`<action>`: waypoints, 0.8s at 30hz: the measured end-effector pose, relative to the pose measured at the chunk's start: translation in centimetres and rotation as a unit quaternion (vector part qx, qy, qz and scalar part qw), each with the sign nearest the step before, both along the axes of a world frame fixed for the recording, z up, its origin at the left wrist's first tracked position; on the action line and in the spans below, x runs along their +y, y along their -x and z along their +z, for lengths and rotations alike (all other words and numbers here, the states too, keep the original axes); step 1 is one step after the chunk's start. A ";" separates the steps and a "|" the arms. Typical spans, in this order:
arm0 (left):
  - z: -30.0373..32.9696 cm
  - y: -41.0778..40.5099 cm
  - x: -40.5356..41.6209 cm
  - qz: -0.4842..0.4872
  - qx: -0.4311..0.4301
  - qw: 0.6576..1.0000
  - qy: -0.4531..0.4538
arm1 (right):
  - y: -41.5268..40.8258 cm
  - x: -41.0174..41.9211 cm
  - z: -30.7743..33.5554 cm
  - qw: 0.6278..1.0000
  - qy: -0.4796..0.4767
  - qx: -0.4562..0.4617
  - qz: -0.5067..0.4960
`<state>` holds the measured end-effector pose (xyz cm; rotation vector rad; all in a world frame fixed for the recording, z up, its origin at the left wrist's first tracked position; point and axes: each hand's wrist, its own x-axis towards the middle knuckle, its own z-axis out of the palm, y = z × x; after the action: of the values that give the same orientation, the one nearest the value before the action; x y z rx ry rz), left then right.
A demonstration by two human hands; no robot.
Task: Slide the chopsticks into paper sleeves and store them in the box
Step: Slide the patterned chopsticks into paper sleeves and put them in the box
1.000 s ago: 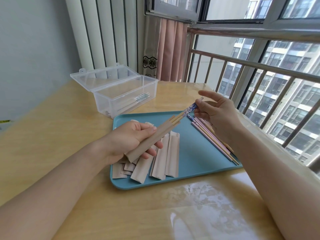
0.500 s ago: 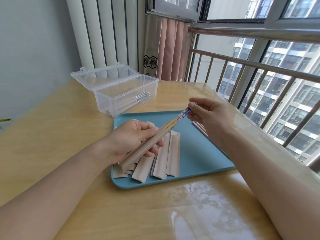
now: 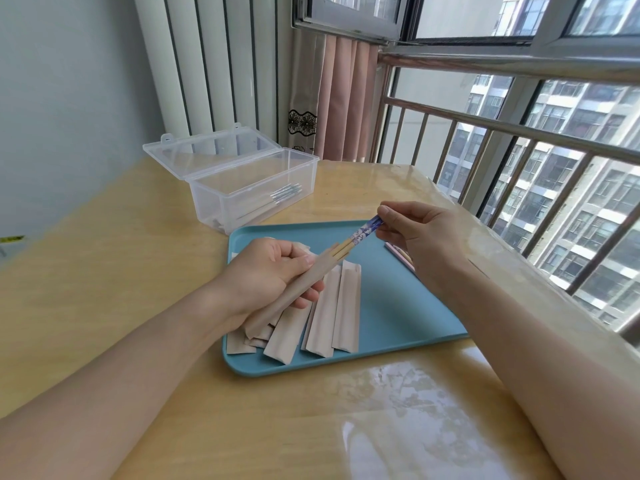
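My left hand (image 3: 266,271) grips a brown paper sleeve (image 3: 294,292) tilted up to the right above the blue tray (image 3: 398,306). A pair of chopsticks (image 3: 356,237) with blue-and-white patterned tops sits partly inside the sleeve. My right hand (image 3: 422,233) pinches their patterned top end. Several empty paper sleeves (image 3: 332,306) lie on the tray below my left hand. A few loose pink chopsticks (image 3: 398,252) peek out from under my right wrist. The clear plastic box (image 3: 249,188) stands open beyond the tray, with sleeved chopsticks inside.
The tray rests on a yellow wooden table (image 3: 104,271). The box lid (image 3: 211,154) is folded back toward the wall. A metal railing (image 3: 519,140) and window run along the table's right side, with a curtain (image 3: 339,98) at the far corner.
My right hand closed on the chopsticks' top end and pushed them deeper into the sleeve. The sleeve in my left hand shifted slightly down and left.
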<state>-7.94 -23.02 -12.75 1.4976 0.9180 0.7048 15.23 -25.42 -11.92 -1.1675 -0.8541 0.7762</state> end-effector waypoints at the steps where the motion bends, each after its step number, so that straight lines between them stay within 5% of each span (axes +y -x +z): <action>1: 0.0 0.0 0.1 -0.001 -0.001 1.000 0.000 | 0.1 0.0 0.0 1.000 0.001 -0.001 0.001; 10: -0.2 0.1 0.4 -0.009 0.004 1.000 -0.021 | 0.2 0.0 0.1 0.999 0.016 -0.039 0.001; 18: 1.0 1.8 1.7 -0.047 0.078 0.995 -0.047 | -0.8 0.3 -0.1 0.999 0.019 0.043 -0.013; 24: 0.5 1.7 1.9 -0.008 0.080 0.992 -0.102 | 0.0 0.1 0.1 0.992 0.049 0.101 0.065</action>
<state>-9.68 -21.09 -12.21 1.7614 0.9750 0.6911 15.18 -25.28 -11.80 -1.1055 -0.7338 1.0351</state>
